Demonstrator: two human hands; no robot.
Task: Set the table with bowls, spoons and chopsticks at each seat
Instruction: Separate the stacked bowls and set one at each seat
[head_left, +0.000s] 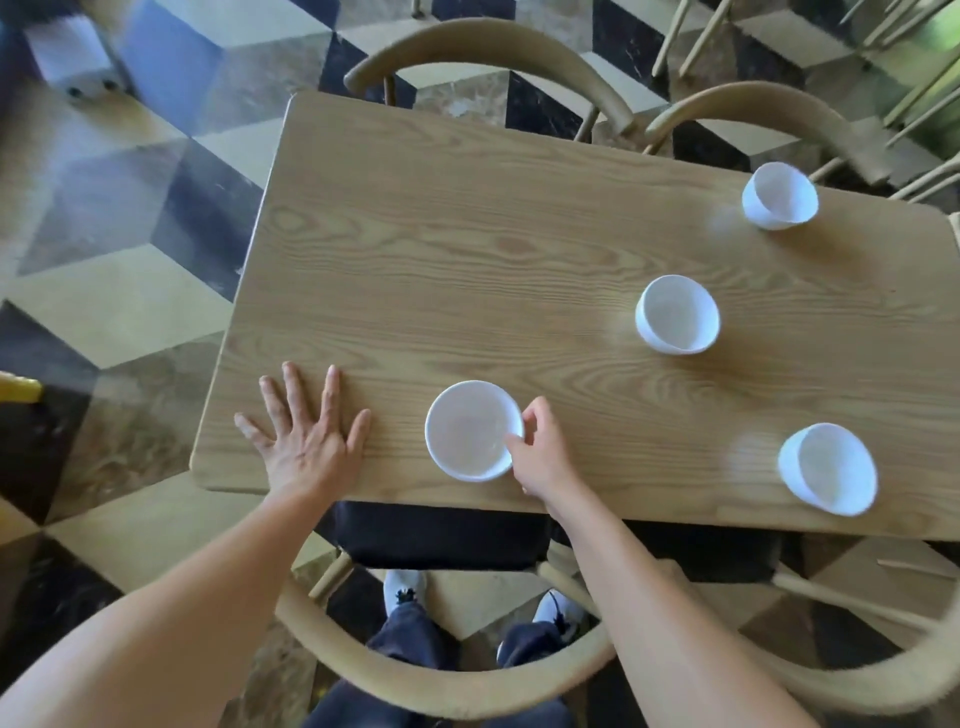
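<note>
Several white bowls stand on the wooden table (467, 234). The nearest bowl (470, 428) rests near the front edge, and my right hand (543, 449) pinches its right rim with thumb and fingers. A second bowl (678, 314) stands mid-table to the right. A third bowl (779, 195) is at the far right edge. Another bowl (828, 467) sits at the near right. My left hand (306, 431) lies flat on the table with fingers spread, left of the nearest bowl, holding nothing. No spoons or chopsticks are in view.
A wooden chair with a black seat (441, 535) is tucked under the near edge in front of me. Two more chairs (493, 47) (769, 104) stand at the far side. The floor is patterned tile.
</note>
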